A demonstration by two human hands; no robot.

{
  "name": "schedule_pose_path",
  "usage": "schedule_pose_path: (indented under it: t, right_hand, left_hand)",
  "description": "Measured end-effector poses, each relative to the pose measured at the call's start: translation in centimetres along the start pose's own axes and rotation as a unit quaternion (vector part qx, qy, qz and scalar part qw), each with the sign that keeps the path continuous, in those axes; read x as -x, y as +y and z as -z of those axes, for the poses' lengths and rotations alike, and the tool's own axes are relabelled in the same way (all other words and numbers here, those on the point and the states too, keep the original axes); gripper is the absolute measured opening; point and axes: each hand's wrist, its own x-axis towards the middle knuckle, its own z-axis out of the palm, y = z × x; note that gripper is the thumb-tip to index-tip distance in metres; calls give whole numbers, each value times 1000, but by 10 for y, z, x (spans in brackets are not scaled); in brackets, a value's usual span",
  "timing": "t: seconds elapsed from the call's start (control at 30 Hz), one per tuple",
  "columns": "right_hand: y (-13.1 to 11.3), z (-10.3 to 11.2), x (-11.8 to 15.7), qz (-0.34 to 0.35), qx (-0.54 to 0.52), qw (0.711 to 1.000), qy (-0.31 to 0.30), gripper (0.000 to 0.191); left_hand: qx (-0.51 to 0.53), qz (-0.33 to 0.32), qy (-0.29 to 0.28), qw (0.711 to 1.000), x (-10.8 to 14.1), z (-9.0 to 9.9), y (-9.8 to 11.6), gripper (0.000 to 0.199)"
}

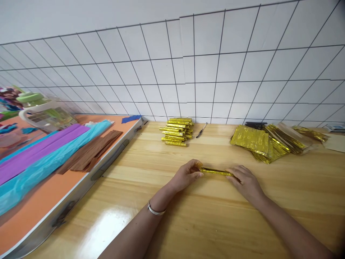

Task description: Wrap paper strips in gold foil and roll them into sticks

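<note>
Between my two hands lies a narrow strip of folded gold foil paper, held just at or above the wooden table. My left hand pinches its left end between thumb and fingers. At the right end, my right hand has its fingers closed over the strip. A stack of similar gold foil rolls sits farther back, beyond my left hand. Flat gold foil sheets are piled beyond my right hand.
A pen lies beside the gold stack. On the left, an orange board with a raised edge carries purple crepe paper, blue crepe paper, brown crepe paper and a green-lidded jug. A white gridded wall bounds the table's back.
</note>
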Motion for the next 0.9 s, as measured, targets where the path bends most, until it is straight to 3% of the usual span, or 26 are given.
schedule_pose_path:
  t: [0.33,0.47,0.73,0.9]
  right_hand:
    - [-6,-1,2,-13,33,999,-14,24]
    - [-9,0,0,-24,35,999,-9,18]
    - [-10,3,-4,33,23,999,-17,11]
    - [-13,5,-5,51,37,998,-13,13]
  left_hand:
    - [-163,-48,56,984,-1,1,-11,21]
    - [-184,-41,56,981,-1,0,-12,19]
    - [-186,-38,63,980,1,-4,-13,18]
    - [-315,-128,46,939,1,-4,-12,14]
